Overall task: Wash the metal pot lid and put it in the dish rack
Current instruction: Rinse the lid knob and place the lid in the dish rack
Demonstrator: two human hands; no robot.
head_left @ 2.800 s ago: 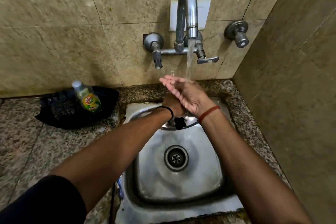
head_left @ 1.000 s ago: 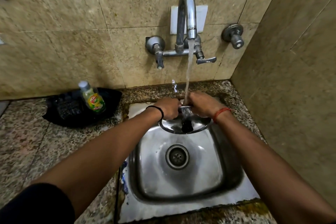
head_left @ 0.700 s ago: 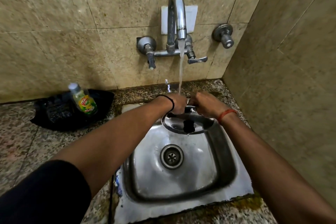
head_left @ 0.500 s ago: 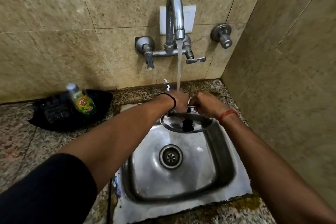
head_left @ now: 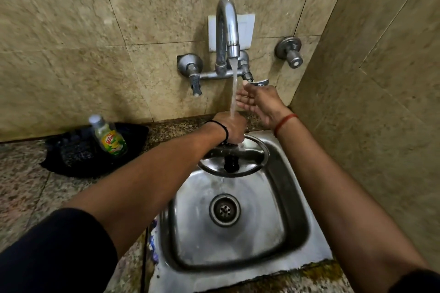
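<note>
The round metal pot lid (head_left: 250,162), with a black knob at its middle, hangs over the back of the steel sink (head_left: 297,233). My left hand (head_left: 232,129) grips the lid's far rim, and the water stream from the tap (head_left: 227,28) falls on that hand. My right hand (head_left: 258,102) is raised with fingers spread, just below the tap's right lever (head_left: 260,82), off the lid. No dish rack is in view.
A green dish-soap bottle (head_left: 110,138) stands in a black tray (head_left: 78,157) on the granite counter, left of the sink. The drain (head_left: 224,209) sits mid-basin. A tiled wall closes the right side, and a second valve (head_left: 290,53) juts from the back wall.
My right hand has let go of the lid and risen toward the tap's right lever. My left hand still holds the lid under the running water.
</note>
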